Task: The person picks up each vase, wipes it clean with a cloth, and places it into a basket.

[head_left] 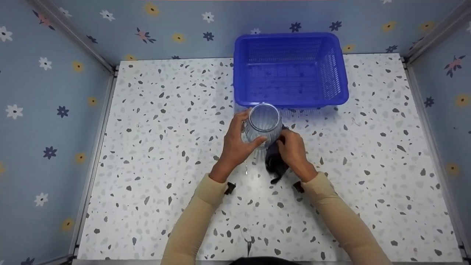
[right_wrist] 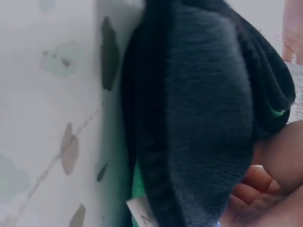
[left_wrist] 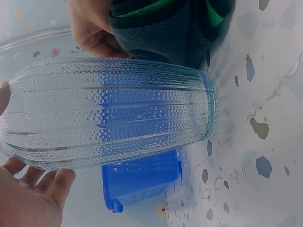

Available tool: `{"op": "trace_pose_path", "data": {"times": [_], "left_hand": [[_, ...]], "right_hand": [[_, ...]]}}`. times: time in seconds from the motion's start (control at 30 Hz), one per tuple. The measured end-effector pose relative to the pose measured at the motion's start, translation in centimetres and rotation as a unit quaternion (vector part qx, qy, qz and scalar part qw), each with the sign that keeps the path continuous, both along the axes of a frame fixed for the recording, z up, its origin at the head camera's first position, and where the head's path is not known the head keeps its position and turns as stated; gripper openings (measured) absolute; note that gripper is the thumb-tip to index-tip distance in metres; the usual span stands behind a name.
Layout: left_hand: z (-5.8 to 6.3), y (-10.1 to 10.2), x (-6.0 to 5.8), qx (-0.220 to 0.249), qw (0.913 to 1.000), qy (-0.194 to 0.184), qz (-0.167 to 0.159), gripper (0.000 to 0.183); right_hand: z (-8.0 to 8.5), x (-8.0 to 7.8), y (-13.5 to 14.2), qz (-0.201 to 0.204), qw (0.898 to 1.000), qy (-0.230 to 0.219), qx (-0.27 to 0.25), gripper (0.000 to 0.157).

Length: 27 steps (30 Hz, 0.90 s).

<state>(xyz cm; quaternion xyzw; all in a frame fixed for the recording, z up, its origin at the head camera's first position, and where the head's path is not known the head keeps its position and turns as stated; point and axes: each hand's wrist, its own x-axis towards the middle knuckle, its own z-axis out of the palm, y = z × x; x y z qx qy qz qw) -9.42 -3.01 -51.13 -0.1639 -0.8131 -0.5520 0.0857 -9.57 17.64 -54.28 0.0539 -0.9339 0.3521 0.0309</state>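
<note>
A clear ribbed glass vase [head_left: 271,133] with a dimpled surface stands near the middle of the table, mouth up. My left hand [head_left: 237,145] grips its upper part, thumb on the near side and fingers round the far left. The vase's base [left_wrist: 210,106] is close to the tabletop; whether it touches is unclear. My right hand [head_left: 293,147] holds a dark cloth [head_left: 276,163] beside the vase's right side. In the right wrist view the cloth [right_wrist: 208,104] is bunched, with green on its inner face and a white tag [right_wrist: 141,211]. The right fingertips are partly hidden.
A blue plastic basket [head_left: 290,103] with slotted walls stands behind the vase, against the back wall. Flower-patterned panels [head_left: 48,129] enclose the speckled white table [head_left: 154,154] at the left, back and right.
</note>
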Motion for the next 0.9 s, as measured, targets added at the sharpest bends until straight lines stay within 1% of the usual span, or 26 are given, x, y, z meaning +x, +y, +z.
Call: {"op": "trace_pose_path", "data": {"times": [0.1, 0.2, 0.3, 0.37, 0.53, 0.63, 0.8, 0.9], "left_hand": [[-0.1, 0.0, 0.0, 0.001, 1.0, 0.0, 0.001, 0.076], [-0.2, 0.1, 0.0, 0.003, 1.0, 0.0, 0.002, 0.076], [-0.2, 0.1, 0.1, 0.002, 1.0, 0.005, -0.002, 0.075], [-0.3, 0.1, 0.1, 0.003, 1.0, 0.008, -0.004, 0.074], [-0.3, 0.0, -0.1, 0.002, 0.9999, 0.015, 0.002, 0.074], [-0.2, 0.0, -0.1, 0.001, 0.9999, 0.012, 0.003, 0.074], [-0.2, -0.1, -0.1, 0.001, 0.9999, 0.011, 0.004, 0.074], [-0.3, 0.0, -0.1, 0.0, 0.9999, 0.012, 0.007, 0.075]], "right_hand": [[-0.2, -0.1, 0.0, 0.001, 1.0, -0.002, -0.002, 0.007], [-0.1, 0.1, 0.2, -0.002, 1.0, -0.008, -0.01, 0.007], [0.7, 0.4, 0.4, -0.019, 0.999, -0.01, -0.029, 0.008], [1.5, 0.7, 0.4, -0.031, 0.998, -0.004, -0.051, 0.008], [4.2, 1.2, 0.6, -0.041, 0.992, 0.045, -0.113, 0.011], [5.5, 1.4, 0.6, -0.041, 0.987, 0.076, -0.138, 0.011], [7.3, 1.4, 0.1, -0.032, 0.98, 0.116, -0.161, 0.01], [7.8, 1.3, 0.0, -0.027, 0.978, 0.126, -0.164, 0.009]]}}
